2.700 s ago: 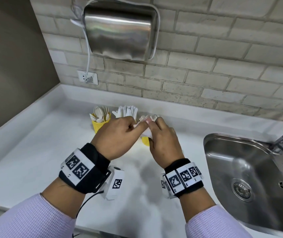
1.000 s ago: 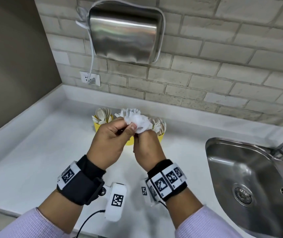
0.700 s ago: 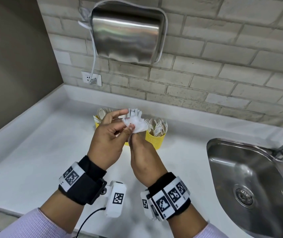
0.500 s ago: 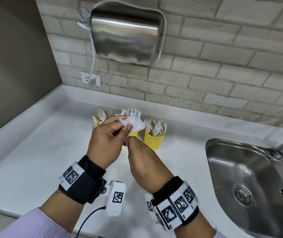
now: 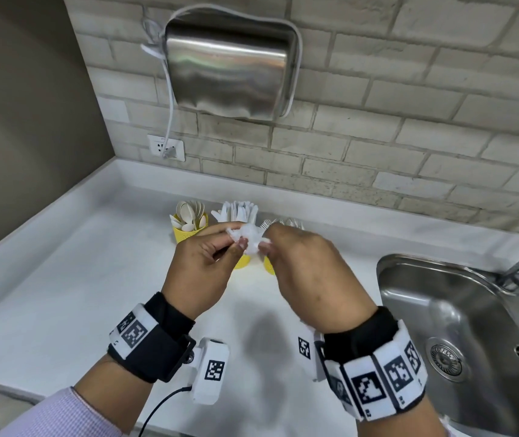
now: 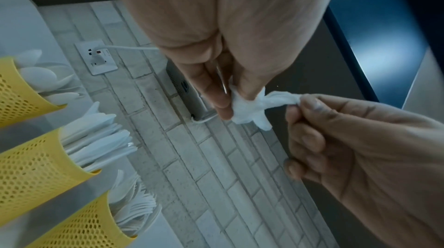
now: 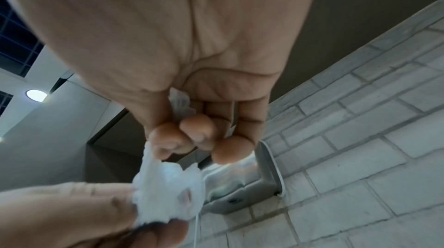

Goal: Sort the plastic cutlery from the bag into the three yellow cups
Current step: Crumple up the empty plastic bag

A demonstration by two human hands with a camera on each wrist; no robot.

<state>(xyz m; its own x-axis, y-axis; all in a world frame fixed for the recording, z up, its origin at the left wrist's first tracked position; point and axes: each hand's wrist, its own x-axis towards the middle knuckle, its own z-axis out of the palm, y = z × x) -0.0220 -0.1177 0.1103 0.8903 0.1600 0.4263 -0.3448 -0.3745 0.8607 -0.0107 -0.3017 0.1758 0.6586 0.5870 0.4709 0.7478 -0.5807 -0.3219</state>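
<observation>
Left hand (image 5: pixel 203 266): thumb and fingertips (image 6: pixel 222 100) curled in, pinching one end of the crumpled white bag (image 5: pixel 249 237). Right hand (image 5: pixel 310 272): thumb and index (image 7: pixel 168 138) closed on the bag's other end, remaining fingers curled. In the left wrist view the bag is drawn into a twisted strand between the two pinches, with the bulk bunched at the left fingertips. Bag held in the air, above and in front of the cups, clear of the countertop (image 5: pixel 78 294).

Behind the hands, three yellow cups in a row near the wall: left cup (image 5: pixel 185 236) holds spoons (image 5: pixel 189 212), middle cup (image 5: pixel 241 261) holds knives (image 5: pixel 239 211), right cup (image 5: pixel 269 264) holds forks (image 5: pixel 286 222), mostly hidden by the right hand.

Steel sink (image 5: pixel 460 326) at right; metal wall unit (image 5: pixel 230 67) above, cord to socket (image 5: pixel 166 148)
</observation>
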